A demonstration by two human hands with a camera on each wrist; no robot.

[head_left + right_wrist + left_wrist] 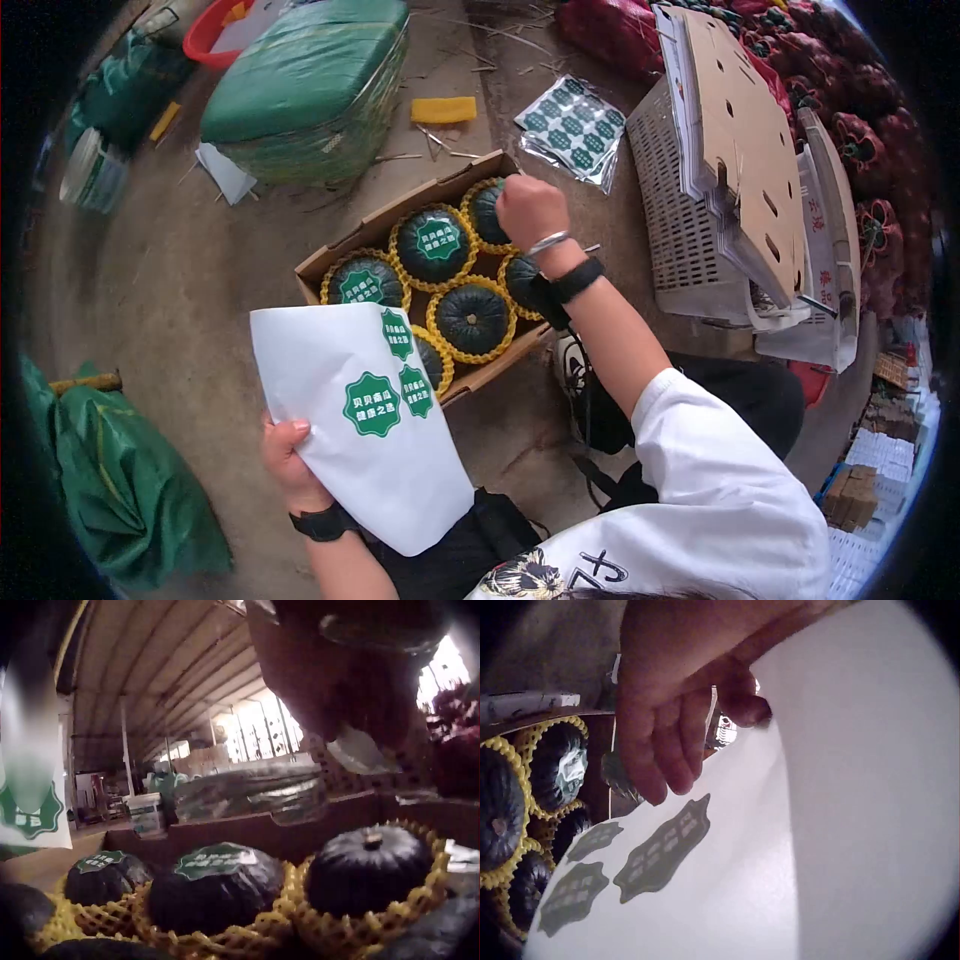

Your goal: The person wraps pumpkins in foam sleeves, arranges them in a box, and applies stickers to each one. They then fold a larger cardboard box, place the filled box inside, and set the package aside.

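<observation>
- Left hand (290, 462) is gripping the white sticker sheet (365, 430) at its lower left edge, fingers curled behind it, thumb on front; three green stickers (372, 404) are showing.
- Right hand (531, 210) is hovering fisted over the top-right squash (488, 212) in the cardboard box (345, 245); can't tell if it's pinching anything.
- Box is sitting on the floor, holding dark squashes in yellow foam nets; the top-middle squash (434, 245) is carrying a green label.
- Plastic crate (680, 215) is lying right of the box.

Cardboard box (345, 247) packed tight with netted pumpkins (472, 318), no gaps between them, open floor (200, 270) left of box, white plastic crate (680, 220) close on its right, sticker sheet (365, 420) overhanging near corner, green bundle (305, 85) beyond.
</observation>
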